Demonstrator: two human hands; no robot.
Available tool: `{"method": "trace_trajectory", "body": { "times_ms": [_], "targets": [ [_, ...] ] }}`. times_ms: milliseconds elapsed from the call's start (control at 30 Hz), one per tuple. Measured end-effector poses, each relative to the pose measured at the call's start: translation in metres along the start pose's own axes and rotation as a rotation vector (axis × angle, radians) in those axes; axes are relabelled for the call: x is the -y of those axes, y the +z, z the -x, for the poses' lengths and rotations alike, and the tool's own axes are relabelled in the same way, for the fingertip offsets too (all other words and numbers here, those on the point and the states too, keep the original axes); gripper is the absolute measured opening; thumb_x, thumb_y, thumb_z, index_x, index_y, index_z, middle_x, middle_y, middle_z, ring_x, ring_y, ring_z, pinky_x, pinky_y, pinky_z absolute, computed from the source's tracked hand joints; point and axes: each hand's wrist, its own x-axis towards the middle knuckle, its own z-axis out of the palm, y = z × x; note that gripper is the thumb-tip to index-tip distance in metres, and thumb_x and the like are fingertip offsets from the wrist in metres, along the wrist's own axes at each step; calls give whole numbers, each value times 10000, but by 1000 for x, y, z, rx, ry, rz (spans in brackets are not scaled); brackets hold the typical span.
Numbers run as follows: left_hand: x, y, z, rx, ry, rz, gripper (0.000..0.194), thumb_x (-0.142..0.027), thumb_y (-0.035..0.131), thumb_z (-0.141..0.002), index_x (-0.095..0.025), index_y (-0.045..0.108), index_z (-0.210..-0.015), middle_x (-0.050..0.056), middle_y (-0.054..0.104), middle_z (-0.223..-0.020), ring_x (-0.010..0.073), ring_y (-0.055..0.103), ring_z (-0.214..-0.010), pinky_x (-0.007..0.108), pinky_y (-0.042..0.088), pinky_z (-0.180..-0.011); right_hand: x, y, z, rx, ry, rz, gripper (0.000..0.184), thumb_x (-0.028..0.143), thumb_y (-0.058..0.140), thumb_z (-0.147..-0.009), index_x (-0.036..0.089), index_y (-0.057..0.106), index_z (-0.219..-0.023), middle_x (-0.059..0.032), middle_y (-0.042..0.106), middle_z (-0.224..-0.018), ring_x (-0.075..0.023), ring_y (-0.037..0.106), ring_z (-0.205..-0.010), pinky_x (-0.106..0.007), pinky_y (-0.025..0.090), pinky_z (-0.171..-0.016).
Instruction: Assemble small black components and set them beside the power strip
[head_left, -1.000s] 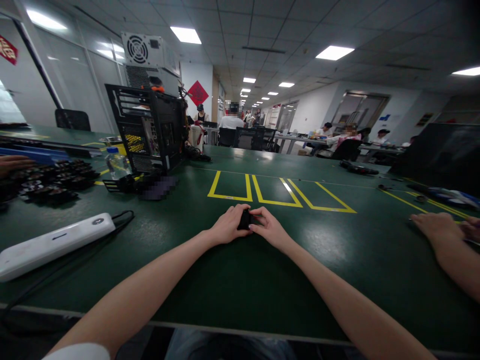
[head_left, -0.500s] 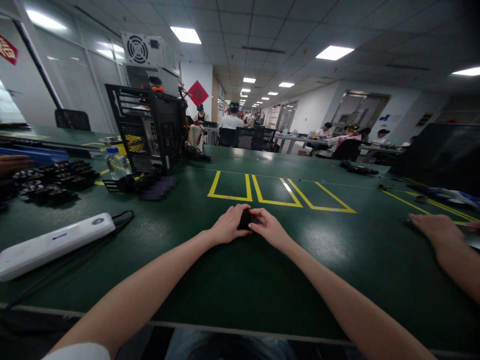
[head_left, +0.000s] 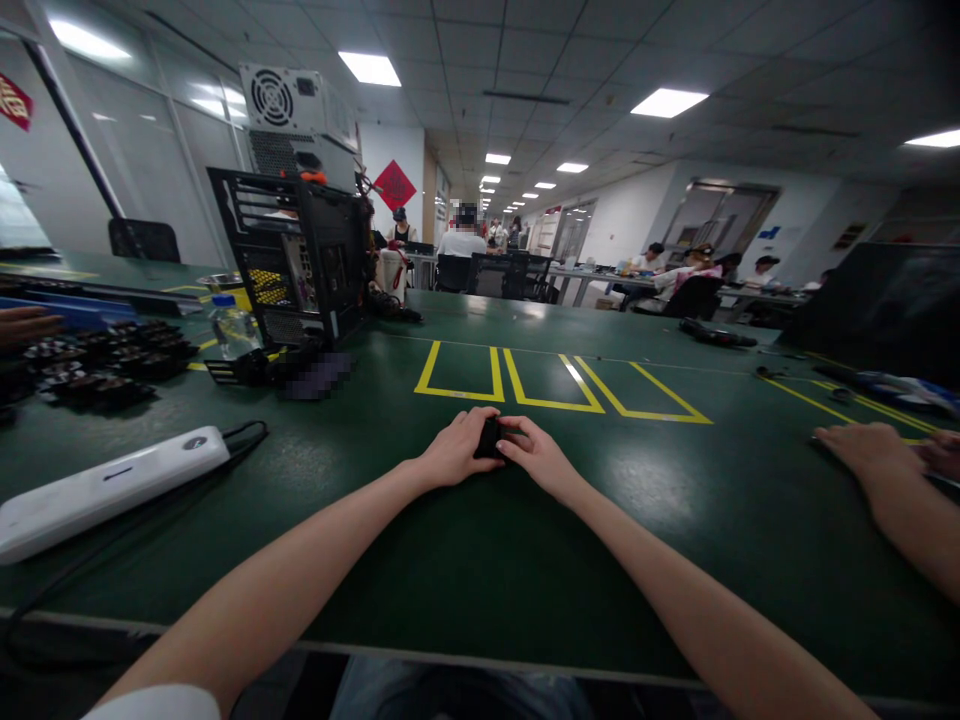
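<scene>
A small black block-like object [head_left: 490, 438] sits between my two hands, low over the green table [head_left: 480, 560]; its exact kind is too small to make out. My left hand [head_left: 460, 446] closes on it from the left, thumb at the near side and fingers at the far side. From the right, my right hand [head_left: 537, 452] pinches it with thumb and fingertips. Parts of the object are hidden behind my fingers. Just beyond the hands, yellow tape outlines [head_left: 553, 405] mark the tabletop.
To the left lie a white power-strip-like device [head_left: 112, 490] with a black cable, a heap of dark metal parts [head_left: 112, 365] and a water bottle [head_left: 234, 328]. A black computer case [head_left: 300, 255] stands behind them. At the right edge rests another person's hand [head_left: 870, 455].
My hands and the black object stay almost in place, with only tiny finger shifts. At the right, the other person's hands move slightly.
</scene>
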Motion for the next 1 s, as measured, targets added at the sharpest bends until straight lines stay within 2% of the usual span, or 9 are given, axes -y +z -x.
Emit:
{"method": "trace_trajectory", "body": {
  "times_ms": [167, 333, 433, 600, 767, 900, 1000],
  "targets": [
    [1, 1, 0, 5, -4, 1, 596, -384, 574, -690, -209, 285, -1180, 81, 440, -1121, 228, 465, -960, 379, 427, -780, 5, 0, 3, 56, -5, -84, 304, 197, 606, -665, 210, 464, -934, -20, 497, -1039, -178, 515, -1002, -349, 434, -857],
    [2, 3, -1, -10, 5, -9, 599, -398, 584, -676, -209, 299, -1169, 77, 433, -1127, 238, 450, -995, 389, 417, -807, 6, 3, 3, -6, -41, -80, 175, 233, 569, -700, 194, 486, -850, -3, 521, -910, -147, 561, -863, -344, 446, -820],
    [3, 4, -2, -12, 18, -5, 605, -396, 582, -678, -209, 291, -1175, 78, 431, -1134, 239, 446, -1005, 391, 414, -814, 6, 4, 2, -20, -72, -52, 245, 194, 586, -677, 204, 481, -898, -12, 517, -965, -161, 538, -946, -349, 416, -879],
    [5, 5, -1, -19, 14, 5, 602, -393, 582, -677, -211, 292, -1173, 83, 427, -1140, 244, 440, -1020, 403, 405, -822, 11, 6, 4, -9, -3, 1, 325, 188, 569, -681, 190, 466, -990, -58, 511, -1066, -195, 494, -1053, -382, 389, -924],
    [6, 5, -2, -13, 19, 3, 605, -393, 581, -681, -213, 285, -1177, 82, 423, -1142, 239, 451, -1009, 398, 414, -811, 8, 6, 5, 5, -30, 5, 299, 188, 569, -681, 198, 450, -955, -38, 523, -1027, -179, 520, -1020, -368, 415, -903],
    [6, 5, -2, -9, 20, -6, 610, -401, 587, -675, -211, 290, -1173, 80, 423, -1141, 240, 452, -1008, 394, 420, -808, 7, 4, 4, -7, -22, 17, 189, 247, 520, -729, 201, 464, -904, -20, 521, -950, -159, 581, -854, -357, 485, -780],
    [6, 6, -3, -18, 28, -18, 617, -402, 587, -675, -203, 286, -1176, 85, 424, -1141, 243, 451, -1009, 401, 414, -818, 7, 2, 3, -22, -59, 64, 218, 219, 549, -707, 206, 471, -910, -14, 513, -954, -170, 549, -928, -372, 448, -844]
  ]
}}
